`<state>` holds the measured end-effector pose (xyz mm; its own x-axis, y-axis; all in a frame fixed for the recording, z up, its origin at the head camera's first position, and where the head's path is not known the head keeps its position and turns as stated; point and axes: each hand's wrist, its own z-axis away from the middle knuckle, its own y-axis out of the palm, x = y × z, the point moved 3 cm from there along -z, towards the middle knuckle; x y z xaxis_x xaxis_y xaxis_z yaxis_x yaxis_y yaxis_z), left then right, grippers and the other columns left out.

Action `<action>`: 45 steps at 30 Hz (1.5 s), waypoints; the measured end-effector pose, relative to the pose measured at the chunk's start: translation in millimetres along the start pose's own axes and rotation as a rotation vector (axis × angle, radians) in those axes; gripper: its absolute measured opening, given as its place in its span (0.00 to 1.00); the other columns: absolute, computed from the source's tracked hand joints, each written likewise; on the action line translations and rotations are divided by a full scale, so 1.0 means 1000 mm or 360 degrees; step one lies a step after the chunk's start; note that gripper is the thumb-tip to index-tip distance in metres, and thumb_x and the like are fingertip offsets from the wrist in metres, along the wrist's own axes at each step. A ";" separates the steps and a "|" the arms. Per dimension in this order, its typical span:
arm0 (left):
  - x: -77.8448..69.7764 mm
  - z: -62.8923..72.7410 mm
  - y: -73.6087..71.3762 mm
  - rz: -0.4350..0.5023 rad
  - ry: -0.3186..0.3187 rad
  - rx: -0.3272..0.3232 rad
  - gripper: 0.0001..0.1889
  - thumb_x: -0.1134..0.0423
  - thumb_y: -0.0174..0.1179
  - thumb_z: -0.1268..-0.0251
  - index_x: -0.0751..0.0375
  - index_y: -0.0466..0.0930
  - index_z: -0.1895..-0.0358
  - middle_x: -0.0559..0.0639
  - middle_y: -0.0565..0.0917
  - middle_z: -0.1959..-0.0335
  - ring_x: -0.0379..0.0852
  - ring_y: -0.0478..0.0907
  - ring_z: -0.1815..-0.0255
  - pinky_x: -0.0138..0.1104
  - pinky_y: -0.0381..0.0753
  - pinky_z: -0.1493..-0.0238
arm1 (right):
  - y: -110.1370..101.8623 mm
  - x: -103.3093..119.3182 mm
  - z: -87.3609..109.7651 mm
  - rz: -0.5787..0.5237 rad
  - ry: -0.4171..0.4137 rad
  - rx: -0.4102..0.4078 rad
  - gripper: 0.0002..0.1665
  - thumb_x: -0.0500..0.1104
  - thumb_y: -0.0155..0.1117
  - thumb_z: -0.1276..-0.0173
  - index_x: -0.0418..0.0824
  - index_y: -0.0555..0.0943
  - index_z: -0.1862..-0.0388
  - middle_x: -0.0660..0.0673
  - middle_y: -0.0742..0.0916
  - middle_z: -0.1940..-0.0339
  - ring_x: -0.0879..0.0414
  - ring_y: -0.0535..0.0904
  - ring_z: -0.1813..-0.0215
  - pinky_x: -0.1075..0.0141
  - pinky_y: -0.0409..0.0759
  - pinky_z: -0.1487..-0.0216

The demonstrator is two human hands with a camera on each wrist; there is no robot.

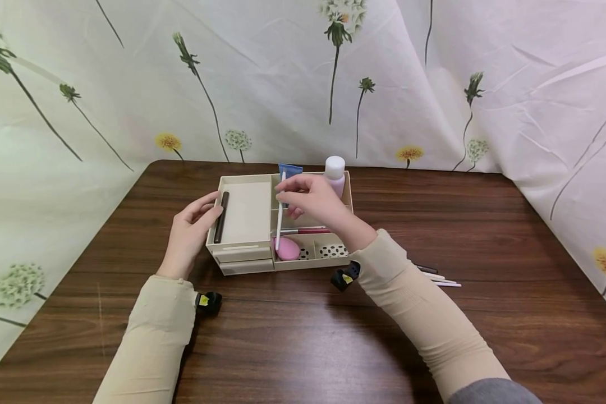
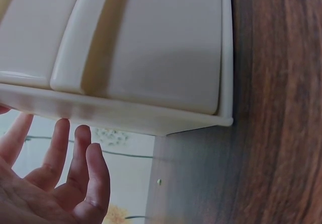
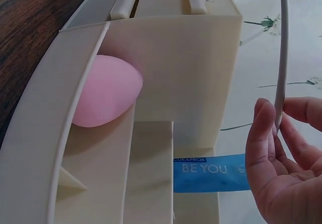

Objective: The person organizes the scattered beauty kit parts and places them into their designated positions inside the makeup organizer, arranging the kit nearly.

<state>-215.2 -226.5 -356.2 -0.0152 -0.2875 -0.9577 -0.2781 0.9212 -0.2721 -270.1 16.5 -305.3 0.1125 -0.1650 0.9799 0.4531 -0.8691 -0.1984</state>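
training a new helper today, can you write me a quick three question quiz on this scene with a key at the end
1. Multiple choice: what does the right hand pinch? A) a comb B) a thin white stick C) a spoon

2. True or false: the pink egg-shaped item lies in a front compartment of the organizer.

3. Fill in the blank: in the right wrist view, the large pale lettering on the blue tube reads "BE ____".

Key: 1. B; 2. True; 3. YOU
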 end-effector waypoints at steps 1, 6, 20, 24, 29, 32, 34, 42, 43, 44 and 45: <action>0.000 0.000 0.000 -0.0003 0.0000 -0.0001 0.25 0.52 0.59 0.30 0.53 0.75 0.32 0.30 0.78 0.59 0.30 0.73 0.51 0.24 0.69 0.48 | 0.001 0.000 -0.002 0.0005 0.0008 0.0009 0.15 0.37 0.64 0.31 0.31 0.82 0.48 0.42 0.84 0.64 0.56 0.81 0.72 0.66 0.83 0.66; 0.001 -0.001 -0.001 -0.0008 0.0009 -0.0001 0.25 0.52 0.59 0.30 0.53 0.75 0.32 0.29 0.78 0.59 0.30 0.73 0.51 0.24 0.68 0.49 | 0.008 0.003 -0.010 0.0071 0.0052 0.0046 0.16 0.36 0.64 0.31 0.31 0.82 0.47 0.43 0.83 0.64 0.57 0.80 0.72 0.65 0.82 0.66; 0.003 -0.002 -0.001 0.0005 0.0002 0.0011 0.25 0.52 0.59 0.30 0.53 0.75 0.32 0.29 0.78 0.59 0.30 0.73 0.51 0.24 0.68 0.49 | 0.019 0.003 -0.029 0.0265 0.0102 0.0065 0.13 0.38 0.63 0.30 0.34 0.83 0.49 0.45 0.83 0.64 0.58 0.78 0.74 0.70 0.78 0.71; 0.003 -0.002 -0.001 0.0007 0.0008 0.0009 0.25 0.52 0.59 0.30 0.53 0.75 0.32 0.29 0.78 0.59 0.30 0.73 0.51 0.24 0.68 0.49 | 0.021 0.003 -0.034 0.0337 0.0101 0.0060 0.12 0.39 0.63 0.30 0.36 0.83 0.50 0.47 0.83 0.67 0.55 0.78 0.75 0.64 0.81 0.68; 0.002 -0.002 -0.001 0.0010 0.0013 -0.0001 0.25 0.52 0.59 0.30 0.53 0.75 0.33 0.29 0.78 0.59 0.31 0.73 0.51 0.24 0.68 0.50 | 0.023 0.003 -0.039 0.0382 0.0100 0.0068 0.12 0.40 0.63 0.30 0.37 0.84 0.51 0.49 0.82 0.70 0.52 0.78 0.75 0.55 0.82 0.60; 0.002 -0.002 -0.001 0.0002 0.0011 0.0003 0.25 0.52 0.59 0.30 0.53 0.75 0.32 0.29 0.78 0.59 0.31 0.73 0.51 0.25 0.68 0.50 | 0.024 0.003 -0.040 0.0399 0.0112 0.0071 0.12 0.40 0.63 0.30 0.38 0.84 0.50 0.49 0.82 0.70 0.52 0.78 0.74 0.53 0.82 0.58; 0.002 -0.002 -0.001 0.0000 0.0009 0.0005 0.25 0.52 0.59 0.30 0.52 0.75 0.32 0.29 0.78 0.59 0.30 0.73 0.51 0.25 0.68 0.49 | 0.024 0.003 -0.041 0.0418 0.0120 0.0074 0.12 0.41 0.63 0.29 0.38 0.84 0.50 0.49 0.82 0.69 0.51 0.78 0.74 0.52 0.82 0.57; 0.002 -0.001 -0.002 -0.0002 0.0005 0.0000 0.25 0.52 0.59 0.30 0.52 0.75 0.32 0.29 0.78 0.59 0.30 0.73 0.51 0.25 0.68 0.48 | 0.026 0.005 -0.039 0.0478 0.0098 0.0104 0.14 0.43 0.63 0.30 0.40 0.83 0.48 0.48 0.83 0.68 0.56 0.77 0.76 0.53 0.83 0.58; 0.002 -0.001 -0.002 0.0002 0.0005 0.0002 0.25 0.52 0.59 0.30 0.52 0.75 0.32 0.29 0.78 0.59 0.30 0.73 0.51 0.25 0.68 0.49 | 0.026 0.005 -0.039 0.0472 0.0095 0.0104 0.15 0.43 0.63 0.30 0.40 0.83 0.47 0.47 0.83 0.68 0.57 0.77 0.77 0.52 0.83 0.58; 0.002 -0.001 -0.002 0.0003 0.0007 0.0004 0.25 0.52 0.59 0.30 0.52 0.75 0.32 0.29 0.78 0.59 0.30 0.73 0.51 0.24 0.68 0.49 | 0.026 0.005 -0.038 0.0466 0.0091 0.0104 0.15 0.43 0.63 0.29 0.40 0.82 0.47 0.47 0.83 0.68 0.58 0.76 0.77 0.52 0.83 0.58; 0.002 -0.001 -0.002 0.0005 0.0008 0.0007 0.25 0.52 0.59 0.30 0.52 0.75 0.32 0.29 0.78 0.59 0.30 0.73 0.51 0.24 0.68 0.49 | 0.026 0.004 -0.038 0.0459 0.0091 0.0102 0.15 0.43 0.63 0.29 0.40 0.82 0.47 0.47 0.83 0.69 0.59 0.76 0.78 0.52 0.83 0.58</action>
<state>-216.1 -229.2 -357.8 -0.0209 -0.2858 -0.9581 -0.2738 0.9233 -0.2694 -291.3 -24.5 -305.2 0.1952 -0.4284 0.8823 0.4651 -0.7516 -0.4678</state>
